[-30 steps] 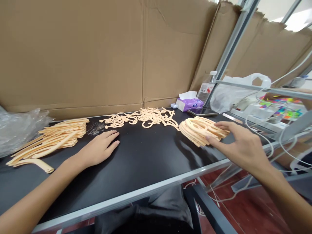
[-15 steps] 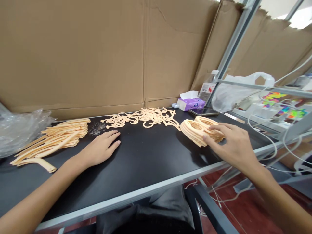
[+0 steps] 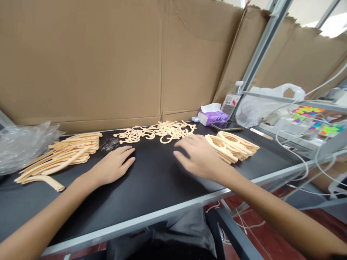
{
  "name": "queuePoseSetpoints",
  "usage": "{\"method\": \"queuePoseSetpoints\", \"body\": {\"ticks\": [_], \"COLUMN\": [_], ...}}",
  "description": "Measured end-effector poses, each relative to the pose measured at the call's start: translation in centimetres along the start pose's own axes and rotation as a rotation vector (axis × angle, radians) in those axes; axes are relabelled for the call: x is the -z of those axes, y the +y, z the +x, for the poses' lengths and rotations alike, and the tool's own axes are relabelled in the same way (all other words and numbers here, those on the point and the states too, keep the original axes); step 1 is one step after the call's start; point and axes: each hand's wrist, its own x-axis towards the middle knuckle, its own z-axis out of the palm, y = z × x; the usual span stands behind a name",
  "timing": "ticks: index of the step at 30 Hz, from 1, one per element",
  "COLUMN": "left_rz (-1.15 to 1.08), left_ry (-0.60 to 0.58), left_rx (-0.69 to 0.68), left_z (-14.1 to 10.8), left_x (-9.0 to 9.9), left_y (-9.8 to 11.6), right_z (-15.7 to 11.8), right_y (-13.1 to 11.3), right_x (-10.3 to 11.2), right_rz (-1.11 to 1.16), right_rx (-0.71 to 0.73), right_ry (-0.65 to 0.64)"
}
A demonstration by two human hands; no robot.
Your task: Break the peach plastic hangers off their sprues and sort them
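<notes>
My left hand (image 3: pixel 114 164) rests on the black tabletop with its fingers stretched out and holds nothing. Left of it lies a pile of long cream plastic strips (image 3: pixel 67 153), with one curved strip nearest me. My right hand (image 3: pixel 196 154), slightly blurred, hovers over the table with thumb and fingers apart and nothing between them. Just beyond both hands is a loose heap of small curved cream pieces (image 3: pixel 170 130). Beside my right hand stand two stacks of cream ring-shaped frames (image 3: pixel 235 146), partly hidden by that hand.
A crumpled clear plastic bag (image 3: pixel 25 146) lies at the far left. At the back right are a purple tissue pack (image 3: pixel 214 117), a water bottle (image 3: pixel 231 99) and a phone (image 3: pixel 227 126). Cardboard (image 3: pixel 108 65) walls the back; white cables (image 3: pixel 303 162) hang at the right.
My right hand has moved left, away from the stacked ring-shaped frames, to the middle of the table. My left hand stays in place. The view has shifted slightly.
</notes>
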Motion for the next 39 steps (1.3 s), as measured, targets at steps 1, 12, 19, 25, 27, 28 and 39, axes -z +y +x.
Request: {"method": "queuePoseSetpoints", "body": {"ticks": [1, 12, 19, 25, 27, 28, 39], "left_rz": [0.001, -0.086, -0.153, -0.138, -0.121, -0.104, 0.001], "left_ry": [0.002, 0.068, 0.129, 0.154, 0.188, 0.202, 0.074], "left_rx": [0.000, 0.000, 0.012, -0.004, 0.009, 0.025, 0.274], "left_z": [0.0, 0.0, 0.0, 0.2, 0.2, 0.2, 0.6], "left_x": [0.0, 0.0, -0.3, -0.4, -0.4, -0.4, -0.7], "left_y": [0.0, 0.2, -0.1, -0.3, -0.5, -0.8, -3.0], "right_z": [1.3, 3.9, 3.7, 3.3, 3.1, 3.0, 3.2], "right_y": [-0.6, -1.3, -2.3, -2.5, -2.8, -2.9, -2.3], "right_x": [-0.8, -6.1, -5.8, -5.6, -5.5, -5.5, -5.8], "right_rz": [-0.004, 0.261, 0.422, 0.444, 0.429, 0.418, 0.324], "right_rx": [0.028, 0.168, 0.193, 0.303, 0.366, 0.389, 0.263], "right_ry": [-0.077, -0.194, -0.099, -0.114, -0.126, -0.137, -0.151]}}
